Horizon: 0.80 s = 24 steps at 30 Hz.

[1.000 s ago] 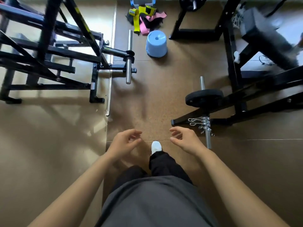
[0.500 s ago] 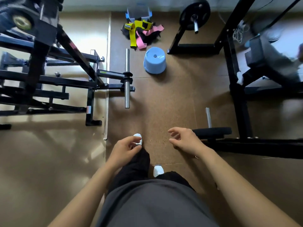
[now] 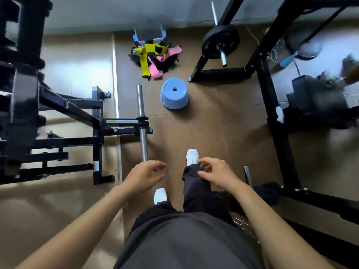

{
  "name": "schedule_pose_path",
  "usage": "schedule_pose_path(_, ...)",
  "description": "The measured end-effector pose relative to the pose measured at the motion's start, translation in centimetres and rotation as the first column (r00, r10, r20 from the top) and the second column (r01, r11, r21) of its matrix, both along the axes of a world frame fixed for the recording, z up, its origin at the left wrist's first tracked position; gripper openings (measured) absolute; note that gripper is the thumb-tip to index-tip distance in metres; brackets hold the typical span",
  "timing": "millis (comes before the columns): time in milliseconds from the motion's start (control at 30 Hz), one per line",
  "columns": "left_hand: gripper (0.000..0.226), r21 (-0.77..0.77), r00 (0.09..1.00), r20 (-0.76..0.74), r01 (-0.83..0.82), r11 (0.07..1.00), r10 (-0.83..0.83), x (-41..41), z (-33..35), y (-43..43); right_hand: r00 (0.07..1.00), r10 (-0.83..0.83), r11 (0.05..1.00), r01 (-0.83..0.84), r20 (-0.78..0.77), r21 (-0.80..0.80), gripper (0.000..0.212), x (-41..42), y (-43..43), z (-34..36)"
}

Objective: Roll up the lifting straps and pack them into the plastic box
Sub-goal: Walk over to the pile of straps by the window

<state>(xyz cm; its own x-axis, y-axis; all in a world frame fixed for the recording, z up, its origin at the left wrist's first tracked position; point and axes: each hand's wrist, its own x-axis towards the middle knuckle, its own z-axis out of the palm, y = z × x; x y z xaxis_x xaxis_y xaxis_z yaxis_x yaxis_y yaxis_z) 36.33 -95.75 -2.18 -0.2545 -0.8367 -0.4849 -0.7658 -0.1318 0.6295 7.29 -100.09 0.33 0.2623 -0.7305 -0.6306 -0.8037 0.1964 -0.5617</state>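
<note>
Both hands out in front at waist height, nothing in either. Left hand: fingers loosely curled, released, grasping nothing. Right hand: same, loose curl, thumb and index fingertips near each other over the dark trouser leg; cannot tell if they touch the cloth.

Lifting straps lie in 1 loose heap on the brown floor at the far end, well apart from the hands: yellow, pink and black, unrolled. Plastic box sits right behind the heap against the wall, clear with blue corners, blurred, contents unreadable.

Blue stool stands on the near side of the heap. Steel bar on the black rack to its left. Weight plate on the right-hand frame. 2 white shoes below.
</note>
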Motion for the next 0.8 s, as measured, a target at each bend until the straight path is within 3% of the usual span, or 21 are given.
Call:
schedule_pose_path(300, 0.034, 0.008, 0.991, 0.001, -0.132, 0.991, 0.132, -4.7, 0.7, -16.8, 0.998, 0.059, 0.998, -0.060, 0.017, 0.015, 0.036, -4.1, -18.8, -2.0)
schedule_pose_path(433, 0.036, 0.007, 0.996, 0.026, -0.080, 0.997, 0.080, -5.3, 1.6, -23.4, 0.991, 0.133, 0.991, -0.133, -0.008, 0.013, 0.038, -4.1, -26.5, -1.8)
schedule_pose_path(633, 0.036, 0.014, 0.995, 0.003, -0.096, 0.995, 0.096, -2.8, 0.4, -33.2, 0.979, 0.201, 0.979, -0.200, -0.024, 0.039, 0.037, -1.4, -37.4, -2.0)
schedule_pose_path(800, 0.034, 0.026, 0.994, 0.011, -0.112, 0.993, 0.112, 1.6, -1.1, -41.7, 0.989, 0.141, 0.990, -0.140, -0.038, 0.030, 0.034, 1.4, -45.8, -1.4)
